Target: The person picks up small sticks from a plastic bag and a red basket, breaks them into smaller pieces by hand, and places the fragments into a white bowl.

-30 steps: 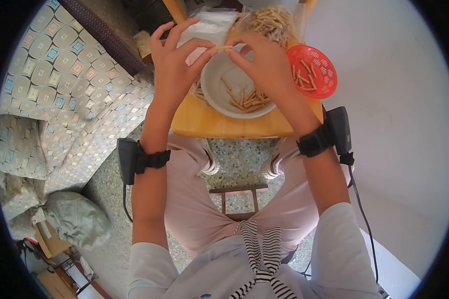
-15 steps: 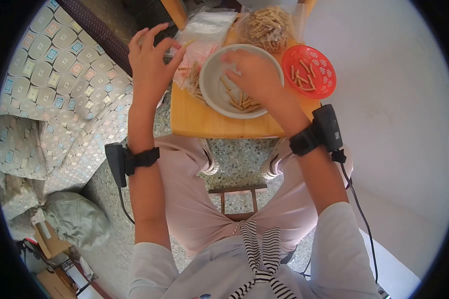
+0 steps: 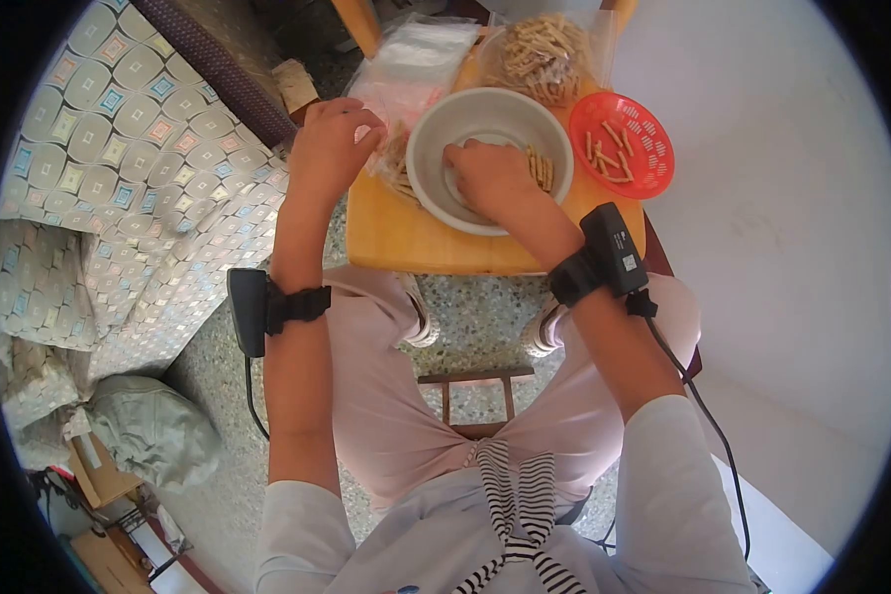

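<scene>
A grey bowl (image 3: 421, 183) stands on a wooden chair seat (image 3: 391, 238), with short brown sticks (image 3: 541, 170) inside at its right. My right hand (image 3: 490, 178) reaches into the bowl, fingers curled down; what they hold, if anything, is hidden. Left of the bowl my left hand (image 3: 337, 144) has its fingers pinched together at the edge of a clear plastic bag (image 3: 398, 158) with sticks in it. Whether it grips the bag or a stick is too small to tell. A red basket (image 3: 653, 148) to the right holds several sticks.
Behind the bowl lies a large clear bag full of sticks (image 3: 544, 54). Flat empty plastic bags (image 3: 421, 49) are at the back left of the seat. A patterned cloth (image 3: 148, 148) hangs at the left, and a white wall (image 3: 772, 198) stands at the right.
My left hand has come down towards the bag and its fingers have closed. My right hand has lowered into the bowl and curled. The sticks in the bowl now show at its right.
</scene>
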The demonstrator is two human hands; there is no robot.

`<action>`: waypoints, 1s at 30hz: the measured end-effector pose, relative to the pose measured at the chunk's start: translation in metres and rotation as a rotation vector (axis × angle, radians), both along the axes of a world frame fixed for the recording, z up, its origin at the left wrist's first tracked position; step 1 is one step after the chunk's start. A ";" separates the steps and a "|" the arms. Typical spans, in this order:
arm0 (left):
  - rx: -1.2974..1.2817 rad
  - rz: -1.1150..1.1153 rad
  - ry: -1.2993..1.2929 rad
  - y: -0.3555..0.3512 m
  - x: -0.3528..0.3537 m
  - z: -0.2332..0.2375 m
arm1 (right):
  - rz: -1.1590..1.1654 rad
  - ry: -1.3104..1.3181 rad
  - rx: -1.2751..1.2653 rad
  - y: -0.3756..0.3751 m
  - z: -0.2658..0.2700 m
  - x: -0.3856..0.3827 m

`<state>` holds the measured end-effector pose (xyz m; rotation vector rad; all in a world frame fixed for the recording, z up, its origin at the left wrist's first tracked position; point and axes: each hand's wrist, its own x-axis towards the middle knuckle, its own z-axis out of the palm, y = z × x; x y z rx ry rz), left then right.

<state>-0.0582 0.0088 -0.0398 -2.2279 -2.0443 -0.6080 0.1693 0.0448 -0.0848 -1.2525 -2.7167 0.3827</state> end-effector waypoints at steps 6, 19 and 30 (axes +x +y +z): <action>-0.217 0.275 -0.251 -0.001 0.008 0.003 | -0.040 0.006 -0.031 -0.002 0.004 -0.001; 0.026 0.087 -0.637 0.004 0.030 0.026 | -0.067 0.277 0.152 0.007 0.033 0.014; 0.420 -0.072 -0.109 0.010 0.029 0.013 | -0.047 0.543 0.164 0.002 0.060 0.026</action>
